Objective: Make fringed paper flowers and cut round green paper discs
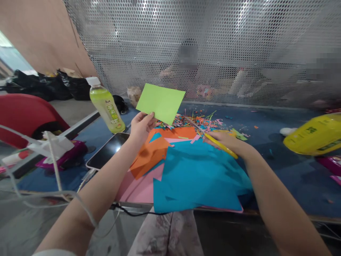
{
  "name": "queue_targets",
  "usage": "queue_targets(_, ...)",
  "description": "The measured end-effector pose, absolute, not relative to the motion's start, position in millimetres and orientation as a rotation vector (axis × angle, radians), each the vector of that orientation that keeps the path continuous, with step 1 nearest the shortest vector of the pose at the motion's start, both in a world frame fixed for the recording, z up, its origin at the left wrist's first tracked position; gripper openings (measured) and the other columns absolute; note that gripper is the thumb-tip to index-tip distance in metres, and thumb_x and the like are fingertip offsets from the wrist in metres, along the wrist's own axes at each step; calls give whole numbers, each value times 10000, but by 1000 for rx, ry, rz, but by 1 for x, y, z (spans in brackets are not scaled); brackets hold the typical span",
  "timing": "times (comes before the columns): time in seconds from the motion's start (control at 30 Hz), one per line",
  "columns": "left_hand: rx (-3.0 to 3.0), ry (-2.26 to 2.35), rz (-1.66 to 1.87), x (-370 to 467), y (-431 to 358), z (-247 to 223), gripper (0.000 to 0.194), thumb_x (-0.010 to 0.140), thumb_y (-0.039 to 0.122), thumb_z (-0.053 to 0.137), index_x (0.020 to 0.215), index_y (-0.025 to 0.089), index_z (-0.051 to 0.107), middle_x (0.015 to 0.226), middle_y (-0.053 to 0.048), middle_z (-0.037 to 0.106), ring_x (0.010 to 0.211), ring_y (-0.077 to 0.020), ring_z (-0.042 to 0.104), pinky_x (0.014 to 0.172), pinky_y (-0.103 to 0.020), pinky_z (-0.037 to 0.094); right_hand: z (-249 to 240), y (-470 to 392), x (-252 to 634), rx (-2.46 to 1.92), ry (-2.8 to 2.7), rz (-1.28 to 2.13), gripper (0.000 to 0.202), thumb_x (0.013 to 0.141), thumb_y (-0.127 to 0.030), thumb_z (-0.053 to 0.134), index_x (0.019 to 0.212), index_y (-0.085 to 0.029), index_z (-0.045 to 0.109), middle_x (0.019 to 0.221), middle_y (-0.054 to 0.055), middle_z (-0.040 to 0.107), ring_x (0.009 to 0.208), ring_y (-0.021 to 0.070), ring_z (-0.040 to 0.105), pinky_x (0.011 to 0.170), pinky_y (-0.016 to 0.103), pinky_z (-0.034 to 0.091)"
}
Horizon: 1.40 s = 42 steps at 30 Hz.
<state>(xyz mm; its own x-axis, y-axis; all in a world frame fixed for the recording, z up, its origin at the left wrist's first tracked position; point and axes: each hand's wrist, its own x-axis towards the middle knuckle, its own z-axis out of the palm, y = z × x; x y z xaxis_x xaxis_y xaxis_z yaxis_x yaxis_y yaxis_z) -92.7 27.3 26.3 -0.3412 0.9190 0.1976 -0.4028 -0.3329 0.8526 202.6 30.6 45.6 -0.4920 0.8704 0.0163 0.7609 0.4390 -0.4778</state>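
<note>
My left hand [144, 124] pinches the lower left edge of a light green paper sheet [161, 101], held up above the table. In my right hand [226, 140] is a pair of scissors [217, 143] with yellow handles, its blades pointing up and left toward the green sheet but apart from it. Beneath both hands lie blue paper [197, 177], orange paper [151, 153] and pink paper [138, 188], overlapping one another. Behind them spreads a heap of thin coloured paper scraps [205, 122].
A drink bottle [108, 106] and a phone [106, 151] with a cable are at the left, near a purple tissue box [62, 154]. A yellow bottle-like container [314, 135] lies at the right. A perforated metal panel [213, 46] stands along the back.
</note>
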Motion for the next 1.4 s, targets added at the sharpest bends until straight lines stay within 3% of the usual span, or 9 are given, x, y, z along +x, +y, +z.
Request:
queue_targets(0.1, 857, 893, 1761, -89, 26, 26, 282, 569, 177, 782, 650, 172, 512, 609, 26, 619, 576, -93, 628, 580, -216, 556, 42, 29, 199, -1382, -2513, 697, 453, 820, -601, 461, 1056, -258, 640, 1096, 75, 671, 972, 291, 621, 788, 384, 497)
queue_targets(0.27, 894, 875, 1660, -82, 24, 25, 305, 542, 188, 786, 654, 166, 503, 595, 32, 612, 547, -102, 614, 556, -248, 552, 42, 31, 201, -1399, -2520, 714, 485, 828, -607, 440, 1085, -236, 615, 1144, 82, 650, 1013, 291, 601, 829, 374, 476)
queue_targets(0.53, 1019, 1049, 1830, -96, 39, 13, 227, 599, 242, 740, 781, 205, 611, 670, 36, 641, 550, -80, 577, 507, -179, 457, 58, 34, 212, -1512, -2464, 612, 438, 820, -602, 384, 857, -198, 546, 923, 95, 656, 847, 261, 604, 696, 344, 443)
queue_targets(0.73, 1416, 1158, 1759, -97, 35, 14, 290, 654, 307, 740, 910, 196, 661, 700, 30, 614, 599, -64, 555, 554, -165, 436, 55, 32, 209, -1441, -2582, 682, 465, 824, -588, 428, 1047, -214, 592, 1130, 105, 628, 1025, 298, 573, 832, 384, 436)
queue_targets(0.93, 1509, 1234, 1788, -93, 34, 14, 231, 666, 279, 729, 870, 183, 683, 741, 11, 620, 618, -62, 555, 543, -156, 438, 57, 25, 202, -1410, -2595, 760, 477, 822, -596, 428, 1035, -216, 622, 1073, 93, 657, 945, 282, 607, 791, 379, 466)
queue_targets(1.13, 1482, 1203, 1809, -89, 32, 14, 209, 667, 271, 730, 846, 180, 673, 770, -2, 664, 639, -77, 593, 575, -171, 478, 59, 20, 199, -1462, -2609, 777, 518, 820, -590, 451, 1170, -231, 582, 1201, 82, 618, 1055, 282, 578, 852, 364, 458)
queue_targets(1.4, 1560, 1187, 1773, -87, 30, 14, 212, 682, 315, 724, 843, 187, 674, 781, -7, 682, 633, -81, 599, 560, -175, 480, 64, 14, 192, -1461, -2622, 772, 469, 815, -602, 441, 1013, -208, 602, 1052, 89, 658, 928, 261, 603, 766, 338, 452)
